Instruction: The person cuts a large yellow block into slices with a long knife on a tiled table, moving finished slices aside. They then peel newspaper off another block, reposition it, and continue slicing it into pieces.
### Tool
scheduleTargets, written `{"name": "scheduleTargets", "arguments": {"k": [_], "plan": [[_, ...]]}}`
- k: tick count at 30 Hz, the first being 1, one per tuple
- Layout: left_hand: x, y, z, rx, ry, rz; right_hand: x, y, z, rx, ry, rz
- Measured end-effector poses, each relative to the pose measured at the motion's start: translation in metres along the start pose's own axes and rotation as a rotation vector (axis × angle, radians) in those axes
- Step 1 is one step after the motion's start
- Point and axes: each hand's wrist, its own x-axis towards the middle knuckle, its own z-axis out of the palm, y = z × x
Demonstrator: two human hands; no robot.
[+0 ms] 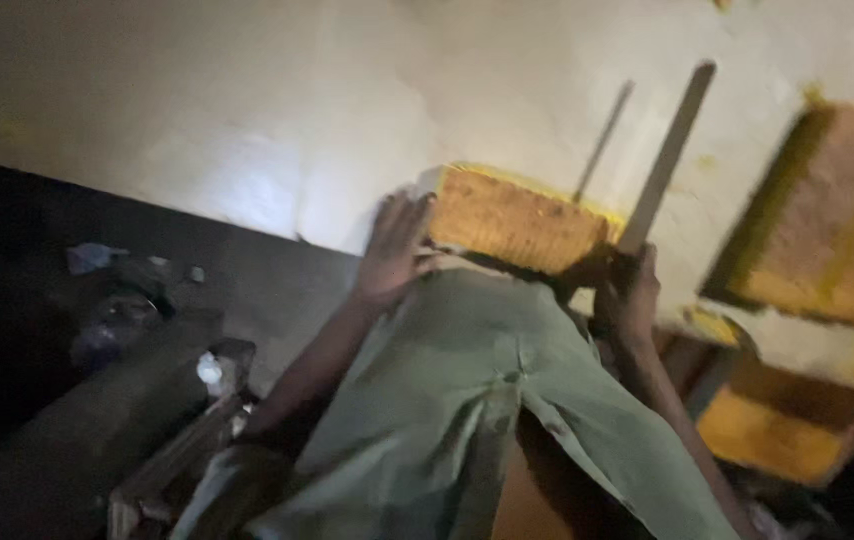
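steadying a yellow-brown block point(517, 222) at the edge of a pale work surface point(277, 120), the left hand point(394, 252) lies flat with fingers spread against the block's left end, bracing it, while the right hand point(630, 300) just right of the block clenches a long flat blade point(669, 155) pointing up and away.

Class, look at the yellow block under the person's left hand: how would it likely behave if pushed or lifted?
The yellow block looks thick and flat-sided, so it would probably slide rather than roll. Its rough, grainy face suggests a sure hold for the left hand, not a slippery one. Yellow bits scattered nearby hint it may crumble at the edges.
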Motion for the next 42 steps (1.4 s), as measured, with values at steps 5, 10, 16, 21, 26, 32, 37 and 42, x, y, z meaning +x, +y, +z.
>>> {"name": "scheduleTargets", "arguments": {"k": [5, 10, 16, 21, 26, 32, 37, 42], "plan": [[0.044, -0.115, -0.087, -0.052, 0.146, -0.035, 0.039, -0.111, 0.092, 0.19, -0.119, -0.116], [0.085, -0.246, -0.17, 0.051, 0.426, -0.202, 0.118, -0.231, 0.204, -0.151, -0.186, -0.505], [0.142, -0.381, -0.241, 0.107, 0.581, -0.307, 0.205, -0.371, 0.301, 0.339, -0.518, -0.55], [0.172, -0.445, -0.249, 0.217, 0.593, -0.426, 0.227, -0.389, 0.3, 0.251, -0.409, -0.807], [0.179, -0.408, -0.248, 0.406, 0.587, -0.468, 0.189, -0.316, 0.26, -0.074, -0.481, -0.474], [0.112, -0.284, -0.198, 0.48, 0.283, -0.526, 0.078, -0.153, 0.171, -0.227, -0.062, -0.491], [0.01, -0.121, -0.088, 0.468, 0.242, -0.25, 0.013, 0.005, 0.052, -0.397, 0.228, -0.448], [-0.039, 0.034, 0.031, 0.316, 0.249, 0.227, -0.013, 0.125, -0.082, -0.216, 0.542, -0.338]]}}
